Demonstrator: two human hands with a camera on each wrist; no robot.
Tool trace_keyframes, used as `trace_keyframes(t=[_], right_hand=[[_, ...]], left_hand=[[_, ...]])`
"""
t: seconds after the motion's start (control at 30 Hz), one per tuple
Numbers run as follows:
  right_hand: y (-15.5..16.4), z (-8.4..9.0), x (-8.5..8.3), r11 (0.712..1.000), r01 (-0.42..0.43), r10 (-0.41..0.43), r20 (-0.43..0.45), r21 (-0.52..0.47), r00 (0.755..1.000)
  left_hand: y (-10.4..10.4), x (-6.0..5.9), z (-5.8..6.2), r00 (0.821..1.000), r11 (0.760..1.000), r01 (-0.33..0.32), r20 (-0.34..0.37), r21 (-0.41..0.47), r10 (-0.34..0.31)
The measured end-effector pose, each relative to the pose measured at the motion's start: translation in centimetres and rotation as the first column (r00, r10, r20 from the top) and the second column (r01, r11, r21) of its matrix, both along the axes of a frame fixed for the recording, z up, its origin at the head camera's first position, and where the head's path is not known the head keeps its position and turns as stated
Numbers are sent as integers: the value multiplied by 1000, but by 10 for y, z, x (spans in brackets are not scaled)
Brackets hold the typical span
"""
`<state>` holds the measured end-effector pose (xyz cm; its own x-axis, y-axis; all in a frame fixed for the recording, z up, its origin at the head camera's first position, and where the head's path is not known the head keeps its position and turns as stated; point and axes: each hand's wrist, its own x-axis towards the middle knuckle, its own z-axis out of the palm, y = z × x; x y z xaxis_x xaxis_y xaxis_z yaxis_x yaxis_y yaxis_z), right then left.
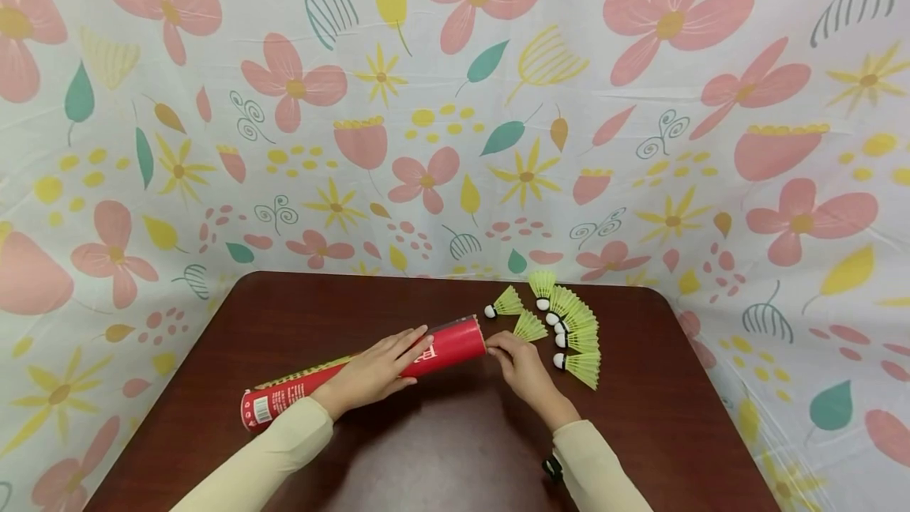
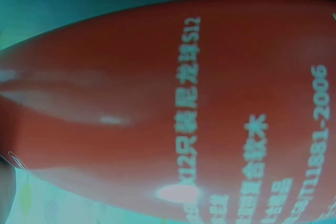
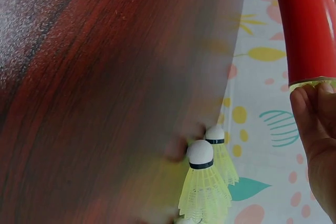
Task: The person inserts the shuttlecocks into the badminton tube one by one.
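tube (image 2: 173,103) fills left wrist view, ends cut off, print blurry. right hand (image 3: 317,145) cropped at edge; nearest shuttlecock (image 3: 173,153) smeared by blur.

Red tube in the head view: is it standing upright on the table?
No. The red tube lies on its side on the table, with the left hand resting on it.

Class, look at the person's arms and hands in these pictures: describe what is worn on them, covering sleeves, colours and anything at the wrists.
Both arms wear long, plain cream sleeves reaching the wrists. The left hand and right hand are bare, with no gloves or rings visible. A small dark object, perhaps a strap, shows beside the right sleeve; the left sleeve shows none.
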<state>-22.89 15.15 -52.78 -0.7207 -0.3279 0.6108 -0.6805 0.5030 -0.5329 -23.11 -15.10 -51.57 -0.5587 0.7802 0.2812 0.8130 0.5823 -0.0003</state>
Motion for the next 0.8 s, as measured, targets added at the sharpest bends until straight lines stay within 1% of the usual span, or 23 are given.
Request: trace_keyframes(t=[0.2, 0.43, 0.57, 0.67, 0.8], right_hand=[[0, 1, -1, 1000, -6, 6, -10, -4, 1000], [2, 3, 0, 1000, -1, 0, 56, 15, 998], [3, 5, 0, 1000, -4, 2, 70, 20, 998], [4, 5, -1, 1000, -2, 0, 61, 21, 998], [9, 4, -4, 999, 27, -29, 57, 35, 998]], left_hand=[[0, 0, 1, 1000, 1000, -10, 11, -3, 10], [-1, 0, 3, 1000, 1000, -13, 10, -4, 13], [-2, 0, 3, 1000, 1000, -15, 17, 6, 15], [-2, 0, 3, 1000, 1000, -12, 23, 11, 12], [-2, 0, 1, 1000, 1000, -8, 19, 15, 8]])
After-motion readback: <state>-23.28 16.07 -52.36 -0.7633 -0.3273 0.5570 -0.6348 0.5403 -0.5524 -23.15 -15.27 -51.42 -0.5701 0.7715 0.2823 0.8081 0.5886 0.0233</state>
